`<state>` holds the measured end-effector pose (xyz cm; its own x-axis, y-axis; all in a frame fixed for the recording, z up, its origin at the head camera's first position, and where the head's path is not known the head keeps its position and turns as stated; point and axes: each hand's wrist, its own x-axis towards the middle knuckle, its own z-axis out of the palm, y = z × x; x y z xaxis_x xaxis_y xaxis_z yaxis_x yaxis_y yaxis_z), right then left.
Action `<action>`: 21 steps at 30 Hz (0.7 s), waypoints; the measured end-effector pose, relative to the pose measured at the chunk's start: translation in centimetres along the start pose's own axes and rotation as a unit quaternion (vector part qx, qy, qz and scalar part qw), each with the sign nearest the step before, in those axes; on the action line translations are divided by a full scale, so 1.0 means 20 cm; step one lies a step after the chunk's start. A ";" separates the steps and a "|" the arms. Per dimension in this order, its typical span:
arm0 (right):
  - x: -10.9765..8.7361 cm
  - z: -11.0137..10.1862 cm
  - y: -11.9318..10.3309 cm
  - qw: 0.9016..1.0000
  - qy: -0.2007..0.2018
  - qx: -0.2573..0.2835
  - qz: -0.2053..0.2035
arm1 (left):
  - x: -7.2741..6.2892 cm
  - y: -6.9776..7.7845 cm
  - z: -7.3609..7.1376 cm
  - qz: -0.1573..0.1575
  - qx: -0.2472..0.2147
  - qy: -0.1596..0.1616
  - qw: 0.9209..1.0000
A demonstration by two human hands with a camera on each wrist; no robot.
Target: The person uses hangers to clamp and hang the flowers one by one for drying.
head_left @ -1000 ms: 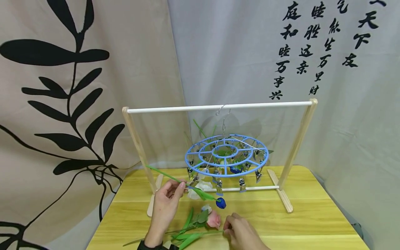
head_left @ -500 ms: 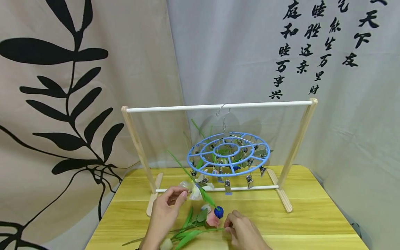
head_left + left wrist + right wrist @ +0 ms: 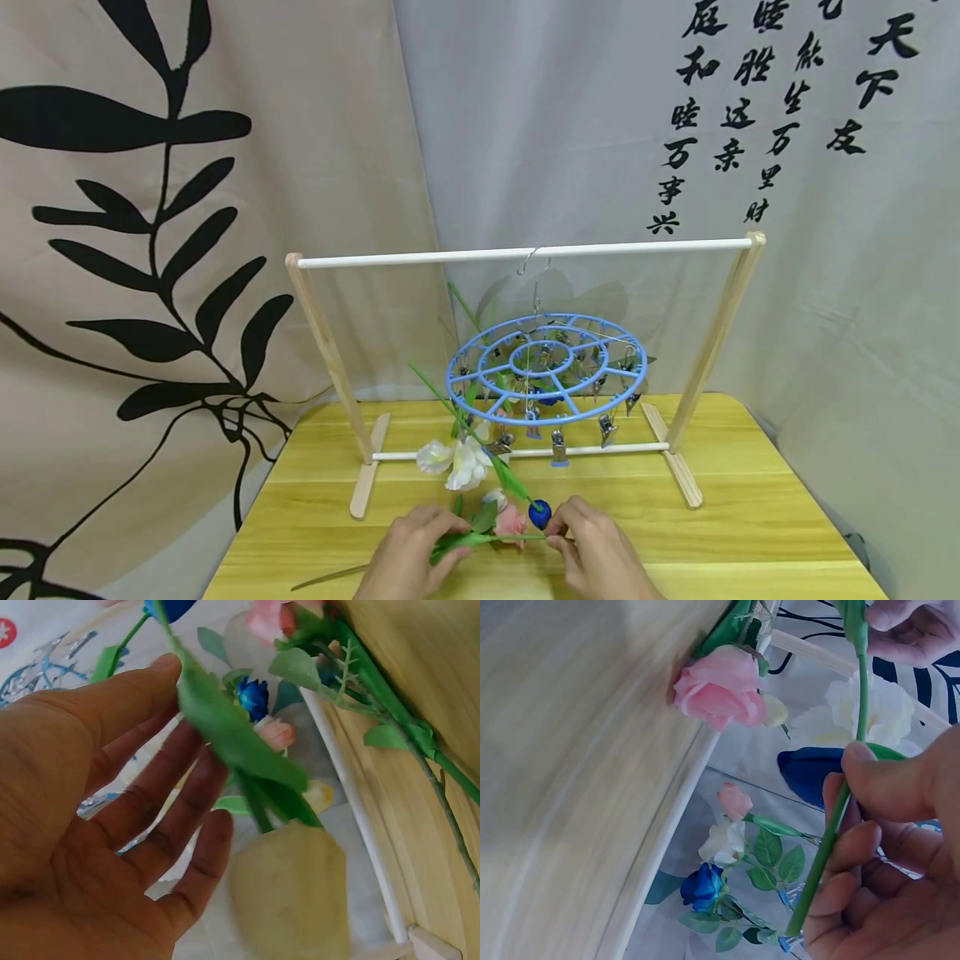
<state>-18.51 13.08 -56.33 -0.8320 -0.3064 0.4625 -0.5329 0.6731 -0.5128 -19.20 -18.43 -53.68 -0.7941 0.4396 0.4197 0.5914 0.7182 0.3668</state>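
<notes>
My right hand [image 3: 596, 546] pinches the bare end of a cream tulip's green stem [image 3: 821, 874]. My left hand [image 3: 420, 550] pinches the same tulip by its leaves [image 3: 232, 742], thumb in front and fingers behind. Its pale bloom [image 3: 289, 892] points down past my left fingers in the left wrist view. A blue tulip [image 3: 540, 514] hangs head-down, slanted, at the front of a round blue clip hanger [image 3: 547, 421], its bloom close to my right fingertips. White flowers [image 3: 467, 463] hang at the hanger's front left.
The hanger hangs by a hook from a white rod [image 3: 420, 259] on a wooden frame [image 3: 708, 350]. A pink rose [image 3: 511, 525] lies on the table [image 3: 750, 533] between my hands. Several clips and other flowers hang beneath the rings.
My left hand has let go of the blue tulip, which stays hanging, and has come down to the cream tulip's leaves. The hanger has turned slightly. My right hand still holds the stem.
</notes>
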 end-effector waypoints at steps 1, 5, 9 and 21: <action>0.00 0.00 0.00 1.000 0.006 -0.003 -0.006 | 0.00 0.00 0.01 0.011 0.013 0.010 1.000; 0.01 -0.01 0.00 0.998 0.036 -0.027 -0.043 | 0.01 0.00 0.05 0.042 0.022 0.023 0.999; 0.01 -0.03 -0.01 0.992 0.069 -0.062 -0.082 | 0.01 0.00 0.07 0.059 0.013 0.010 0.998; 0.03 -0.09 -0.03 0.973 0.139 -0.051 -0.177 | 0.01 0.01 0.06 0.066 -0.005 0.040 0.997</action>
<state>-18.49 13.64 -54.41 -0.5177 -0.3477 0.7818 -0.7491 0.6256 -0.2179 -19.45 -17.52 -54.61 -0.6958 0.4847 0.5301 0.6915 0.6517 0.3118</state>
